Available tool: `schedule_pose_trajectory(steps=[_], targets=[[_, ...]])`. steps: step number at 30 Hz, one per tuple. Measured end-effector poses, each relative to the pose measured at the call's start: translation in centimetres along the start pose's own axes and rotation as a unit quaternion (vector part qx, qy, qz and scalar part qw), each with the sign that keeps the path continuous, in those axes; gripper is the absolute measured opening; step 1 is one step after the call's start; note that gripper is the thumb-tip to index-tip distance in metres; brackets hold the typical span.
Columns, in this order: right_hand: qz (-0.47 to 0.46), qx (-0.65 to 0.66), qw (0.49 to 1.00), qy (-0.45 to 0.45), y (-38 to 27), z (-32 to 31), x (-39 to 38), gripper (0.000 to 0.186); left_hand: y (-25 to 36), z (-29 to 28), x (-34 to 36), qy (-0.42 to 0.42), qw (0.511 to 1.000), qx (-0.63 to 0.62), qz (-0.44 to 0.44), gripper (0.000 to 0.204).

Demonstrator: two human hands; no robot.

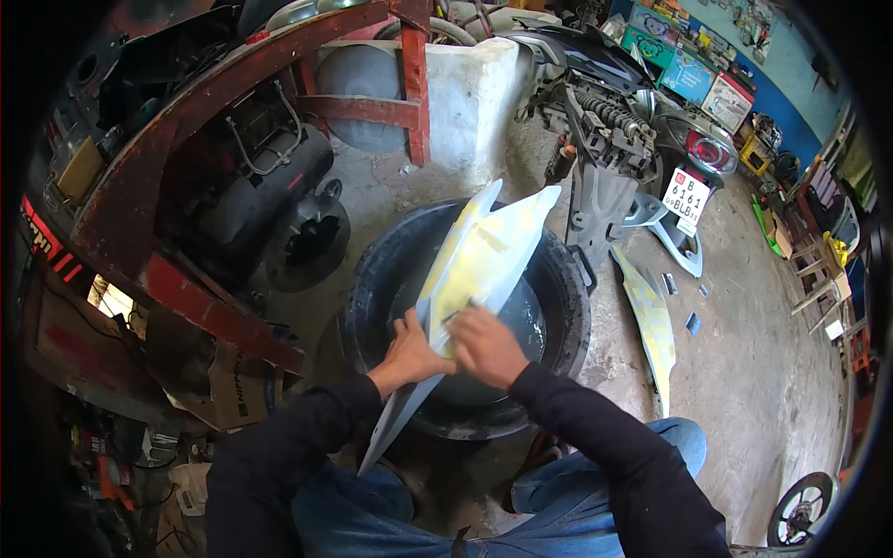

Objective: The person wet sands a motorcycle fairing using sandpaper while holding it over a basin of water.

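Observation:
A long grey and pale-yellow plastic panel [493, 242] lies slanted over a large black tub [353, 316] with water inside. My left hand [413, 355] grips the panel's near part, fingers bent around its left edge, the narrow grey end pointing down toward my legs. My right hand [486, 346] is slightly blurred, pressed on the panel's yellow face with fingers closed on a small dark pad [472, 304]. A second yellow-patched panel [649, 335] lies on the concrete floor to the right, near a few small blue and grey pieces [693, 323].
A red frame [200, 302] and black cylindrical tank [302, 167] stand at left. A white concrete block [465, 102] is ahead. A dismantled motorbike [605, 139] with a number plate is ahead right, colourful boxes behind it. A wheel [797, 511] is at lower right.

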State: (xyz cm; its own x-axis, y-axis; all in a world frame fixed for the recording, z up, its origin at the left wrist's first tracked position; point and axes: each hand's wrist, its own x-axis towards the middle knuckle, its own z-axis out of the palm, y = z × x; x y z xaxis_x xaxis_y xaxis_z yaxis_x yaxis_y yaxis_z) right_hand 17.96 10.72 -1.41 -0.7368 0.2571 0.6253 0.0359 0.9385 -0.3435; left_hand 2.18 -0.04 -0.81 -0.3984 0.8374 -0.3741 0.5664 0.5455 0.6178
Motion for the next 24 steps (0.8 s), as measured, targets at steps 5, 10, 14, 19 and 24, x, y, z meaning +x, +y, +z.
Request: schedule_pose_trajectory(steps=[5,10,14,19,24], targets=[[0.106,-0.034,0.993,0.029,4.4,-1.0,0.3,0.023,1.1,0.2,-0.1,-0.001,1.0,0.003,-0.008,0.13],[0.043,-0.007,0.999,0.001,2.5,-0.9,0.1,0.022,0.1,0.3,0.1,0.011,1.0,0.02,-0.002,0.131],[0.08,-0.035,0.996,0.032,3.8,-0.2,0.2,0.021,1.1,-0.1,-0.1,-0.016,0.999,0.017,-0.039,0.133],[0.058,0.005,0.998,0.027,4.0,-0.6,0.0,0.023,0.5,0.3,-0.2,-0.001,0.999,0.035,-0.027,0.133],[-0.027,0.018,0.999,0.026,0.2,0.5,-0.2,0.019,0.5,0.0,-0.2,-0.016,0.999,0.016,-0.033,0.135]])
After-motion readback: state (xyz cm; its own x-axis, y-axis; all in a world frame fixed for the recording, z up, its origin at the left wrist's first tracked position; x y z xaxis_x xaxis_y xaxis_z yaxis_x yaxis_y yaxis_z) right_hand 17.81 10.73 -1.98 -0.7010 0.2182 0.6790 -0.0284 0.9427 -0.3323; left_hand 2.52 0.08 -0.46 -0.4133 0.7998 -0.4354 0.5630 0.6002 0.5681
